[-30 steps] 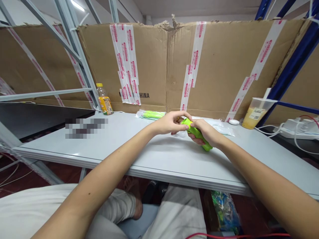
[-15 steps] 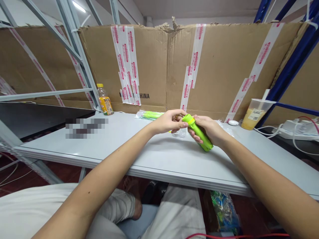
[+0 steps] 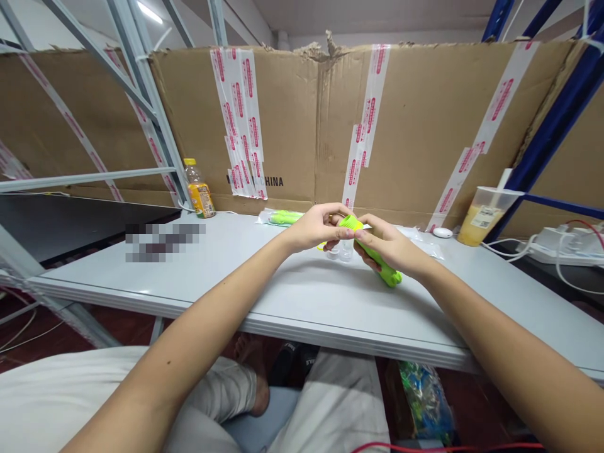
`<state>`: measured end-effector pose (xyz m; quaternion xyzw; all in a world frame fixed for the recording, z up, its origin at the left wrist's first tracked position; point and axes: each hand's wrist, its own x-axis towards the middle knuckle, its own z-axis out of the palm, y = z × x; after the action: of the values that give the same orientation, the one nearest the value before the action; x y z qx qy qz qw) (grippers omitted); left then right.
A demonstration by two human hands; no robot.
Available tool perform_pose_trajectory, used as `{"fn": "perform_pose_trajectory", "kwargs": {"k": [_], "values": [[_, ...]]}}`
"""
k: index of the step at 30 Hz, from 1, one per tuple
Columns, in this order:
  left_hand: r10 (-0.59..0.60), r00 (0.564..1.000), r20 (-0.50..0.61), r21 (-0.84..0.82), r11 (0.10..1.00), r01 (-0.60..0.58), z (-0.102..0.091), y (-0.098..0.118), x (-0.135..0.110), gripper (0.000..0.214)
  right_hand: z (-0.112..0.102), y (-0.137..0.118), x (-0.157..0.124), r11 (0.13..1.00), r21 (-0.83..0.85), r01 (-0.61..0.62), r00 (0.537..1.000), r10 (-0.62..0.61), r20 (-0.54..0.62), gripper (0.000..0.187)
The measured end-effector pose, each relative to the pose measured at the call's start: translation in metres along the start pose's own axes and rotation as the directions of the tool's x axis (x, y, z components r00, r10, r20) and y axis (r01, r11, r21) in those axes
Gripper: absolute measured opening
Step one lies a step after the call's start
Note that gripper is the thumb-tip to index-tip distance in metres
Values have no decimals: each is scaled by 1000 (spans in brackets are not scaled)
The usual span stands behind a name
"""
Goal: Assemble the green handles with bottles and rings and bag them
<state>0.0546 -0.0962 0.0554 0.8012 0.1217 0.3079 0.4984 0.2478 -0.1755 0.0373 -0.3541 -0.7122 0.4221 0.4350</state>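
Note:
A lime-green flashlight body (image 3: 387, 272) is held above the table, tilted, with its threaded open end up and to the left. My right hand (image 3: 389, 242) wraps round the barrel, its thumb up near the yellow ring below the threads. At the threaded end, my left hand (image 3: 325, 228) pinches the rim between thumb and fingers. Behind the hands, small clear plastic parts (image 3: 346, 251) and part of a yellow ring (image 3: 321, 246) lie on the table, partly covered. Farther back rests another green item in clear wrapping (image 3: 283, 218), its right end hidden by my left hand.
A juice bottle (image 3: 201, 192) stands at the back left. At the back right are a lidded drink cup with a straw (image 3: 480, 217), a small white case (image 3: 442, 233) and a power strip (image 3: 561, 245) with cables. A taped cardboard wall (image 3: 292, 126) closes the table's rear.
My right thumb has slid up toward the threaded end, and the fingers now cover more of the barrel. The flashlight body has turned slightly in my hands.

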Motion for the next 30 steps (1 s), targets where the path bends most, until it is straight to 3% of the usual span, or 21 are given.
{"fn": "perform_pose_trajectory", "kwargs": {"k": [5,8,13,20,30], "values": [[-19,999,38,-33,999,20,0,1,-2,49,-4,1,0,973,221,-70,997,63,38,32],[-28,1000,0,24,999,28,2,-1,-2,46,-4,5,2,958,268,-105,994,103,21,36],[-57,998,-37,53,997,59,5,-7,1,44,-3,10,3,967,225,-123,992,120,26,45],[1,999,41,-16,1000,0,3,-8,1,64,-3,5,3,963,223,-150,988,140,64,48],[-26,999,44,34,999,25,5,-6,-2,44,-3,14,5,995,14,-96,995,96,-21,55]]}}
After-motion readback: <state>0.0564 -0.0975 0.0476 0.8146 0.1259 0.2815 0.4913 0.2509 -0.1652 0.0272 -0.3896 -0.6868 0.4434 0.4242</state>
